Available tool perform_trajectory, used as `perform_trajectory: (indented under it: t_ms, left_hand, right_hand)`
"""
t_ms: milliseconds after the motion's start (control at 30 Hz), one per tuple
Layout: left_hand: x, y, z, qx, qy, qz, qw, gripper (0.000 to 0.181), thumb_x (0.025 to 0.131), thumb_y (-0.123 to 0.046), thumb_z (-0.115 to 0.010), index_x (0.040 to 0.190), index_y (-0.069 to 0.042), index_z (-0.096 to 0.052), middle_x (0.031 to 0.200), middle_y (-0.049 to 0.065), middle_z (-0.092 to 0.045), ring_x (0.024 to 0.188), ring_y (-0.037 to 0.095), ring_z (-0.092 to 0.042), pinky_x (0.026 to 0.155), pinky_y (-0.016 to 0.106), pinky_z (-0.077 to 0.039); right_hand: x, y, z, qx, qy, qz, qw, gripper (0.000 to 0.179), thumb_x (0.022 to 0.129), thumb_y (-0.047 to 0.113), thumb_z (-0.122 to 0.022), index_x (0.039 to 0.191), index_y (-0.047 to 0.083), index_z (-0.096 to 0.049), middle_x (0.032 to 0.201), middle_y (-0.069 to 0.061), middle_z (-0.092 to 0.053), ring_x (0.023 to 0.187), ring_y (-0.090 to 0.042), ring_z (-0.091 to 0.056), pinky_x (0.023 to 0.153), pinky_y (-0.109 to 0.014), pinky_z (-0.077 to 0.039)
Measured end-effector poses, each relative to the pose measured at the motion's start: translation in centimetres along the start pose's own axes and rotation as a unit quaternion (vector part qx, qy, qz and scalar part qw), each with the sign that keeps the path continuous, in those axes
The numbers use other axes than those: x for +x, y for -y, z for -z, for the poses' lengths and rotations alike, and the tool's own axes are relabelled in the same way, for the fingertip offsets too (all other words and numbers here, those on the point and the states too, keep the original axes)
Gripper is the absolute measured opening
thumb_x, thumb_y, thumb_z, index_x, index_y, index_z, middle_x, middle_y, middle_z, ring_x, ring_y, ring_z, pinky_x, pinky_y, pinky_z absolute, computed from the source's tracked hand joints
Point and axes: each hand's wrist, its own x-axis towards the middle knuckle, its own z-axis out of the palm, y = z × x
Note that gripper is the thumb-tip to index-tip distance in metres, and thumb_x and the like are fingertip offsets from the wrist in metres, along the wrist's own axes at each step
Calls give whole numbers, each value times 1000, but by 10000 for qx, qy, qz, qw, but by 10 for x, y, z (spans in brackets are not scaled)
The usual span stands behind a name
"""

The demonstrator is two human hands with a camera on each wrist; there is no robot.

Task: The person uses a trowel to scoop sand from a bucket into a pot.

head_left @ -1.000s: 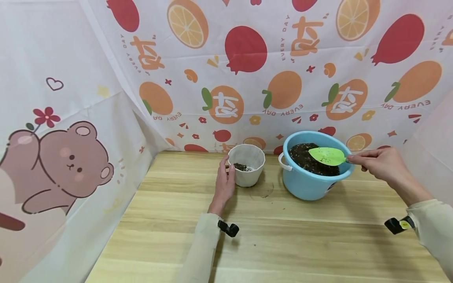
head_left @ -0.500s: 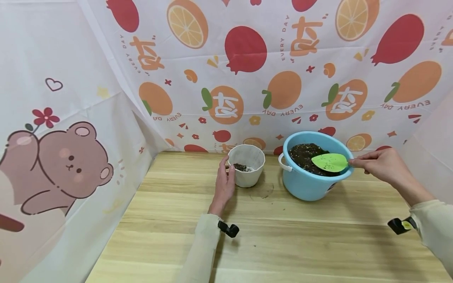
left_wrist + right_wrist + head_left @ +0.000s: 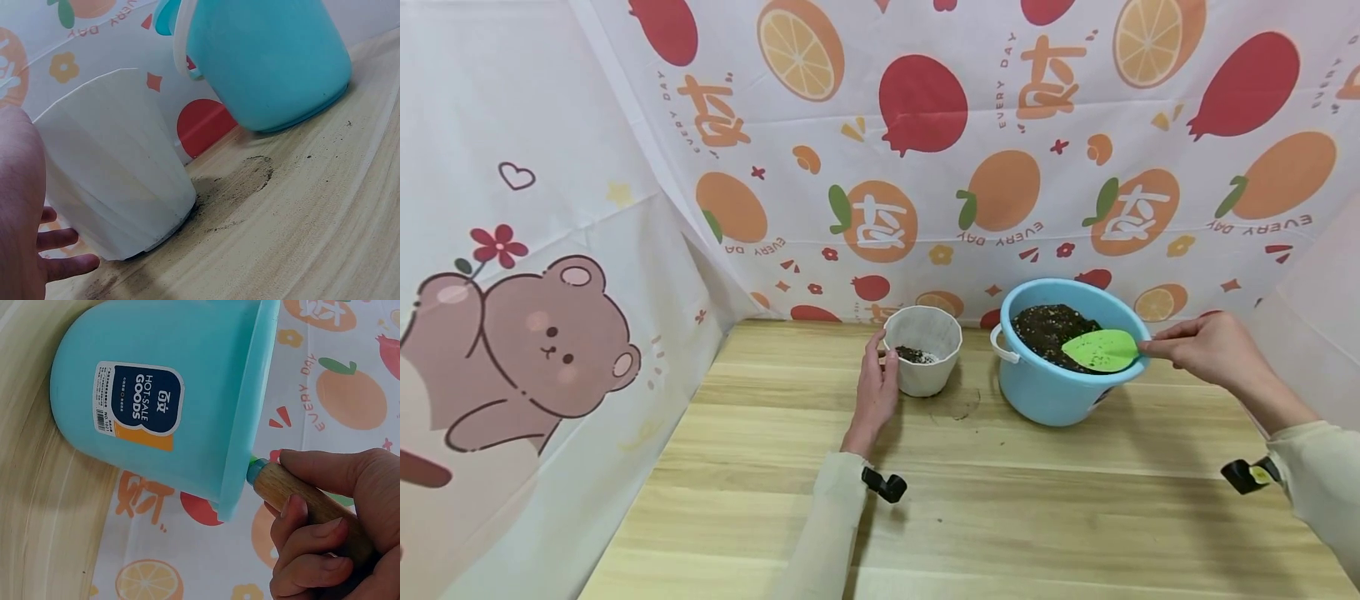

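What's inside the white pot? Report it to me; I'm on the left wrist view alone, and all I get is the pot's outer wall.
Observer: The head view shows a small patch of dark soil at the bottom of the white pot.
Operator: Next, the blue bucket. Give me its contents.
Observer: From above, it holds a bed of dark soil flecked with pale bits.
Operator: Now report the right hand; it's out of my picture.
Observer: The right wrist view shows it gripping the wooden handle of the green trowel.
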Motion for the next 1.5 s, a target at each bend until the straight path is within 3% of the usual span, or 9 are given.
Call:
perform_trajectory:
  t_ms: [500, 1500]
  left_hand:
    - [0, 1, 0, -5, -19, -12, 10000, 50, 110, -38, -37, 158, -30, -28, 140, 18, -51, 109, 32, -63, 93, 48, -51]
    - [-1, -2, 1, 43, -3, -89, 10000, 51, 109, -41, -36, 158, -28, -28, 139, 19, -52, 108, 33, -62, 94, 49, -51]
  right_hand:
    - [5, 4, -7, 26, 96, 90, 9999, 55, 83, 50, -80, 106, 0, -78, 78, 2, -77, 78, -19, -61, 59, -31, -45]
    - [12, 7, -24, -15, 215, 411, 9989, 50, 83, 53, -79, 100, 6, -80, 79, 2, -76, 75, -13, -59, 59, -29, -45]
